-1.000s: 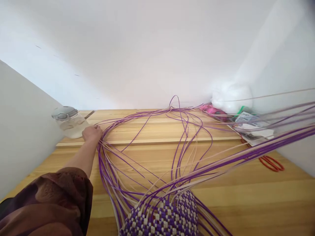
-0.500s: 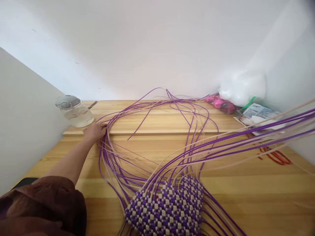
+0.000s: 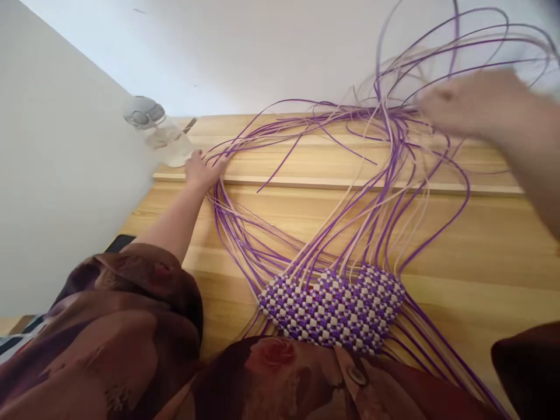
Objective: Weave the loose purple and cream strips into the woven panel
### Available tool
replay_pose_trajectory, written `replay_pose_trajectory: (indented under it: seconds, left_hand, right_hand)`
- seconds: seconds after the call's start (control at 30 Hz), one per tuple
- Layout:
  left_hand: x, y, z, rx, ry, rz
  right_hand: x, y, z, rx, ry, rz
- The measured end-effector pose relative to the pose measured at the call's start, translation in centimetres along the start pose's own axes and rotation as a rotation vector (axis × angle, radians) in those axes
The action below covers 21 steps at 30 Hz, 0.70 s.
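A purple-and-beige checked woven piece (image 3: 336, 309) lies on the table close against my body. Long purple and beige plastic strands (image 3: 301, 251) fan out from its upper edge and sides. At the left, my left hand (image 3: 203, 171) is closed around a bundle of these strands, which curves past it toward the back. My right hand (image 3: 472, 105) is raised at the upper right, beside a second bundle that loops up in front of the wall. Motion blurs its fingers, so whether it still grips any strands is unclear.
A clear container with a grey lid (image 3: 161, 131) and pale liquid stands at the back left, near my left hand. A raised wooden board (image 3: 280, 181) makes a step across the back of the table (image 3: 459, 297). White walls (image 3: 271, 52) bound the back and left.
The strands stretched off to the right have swung up and back, now looping near the wall. My right hand has come into view. The left hand stays at its bundle while the view has shifted.
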State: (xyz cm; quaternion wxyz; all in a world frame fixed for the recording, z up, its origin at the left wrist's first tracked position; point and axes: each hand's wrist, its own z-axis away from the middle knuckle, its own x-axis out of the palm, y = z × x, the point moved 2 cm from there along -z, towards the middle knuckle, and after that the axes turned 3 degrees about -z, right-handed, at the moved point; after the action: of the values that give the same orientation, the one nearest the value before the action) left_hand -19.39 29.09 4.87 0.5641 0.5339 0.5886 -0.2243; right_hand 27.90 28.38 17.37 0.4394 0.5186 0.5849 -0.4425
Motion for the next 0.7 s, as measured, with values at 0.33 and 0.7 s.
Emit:
replay_pose_trajectory:
  seconds: [0.33, 0.7]
  left_hand:
    - [1.8, 2.2, -0.5, -0.134, -0.083, -0.174]
    - [1.1, 0.9, -4.9, -0.072, -0.245, -0.178]
  right_hand:
    - [10.2, -12.3, 26.6, -0.723, -0.31, -0.368]
    - [12.7, -11.5, 26.2, -0.848, -0.065, -0.199]
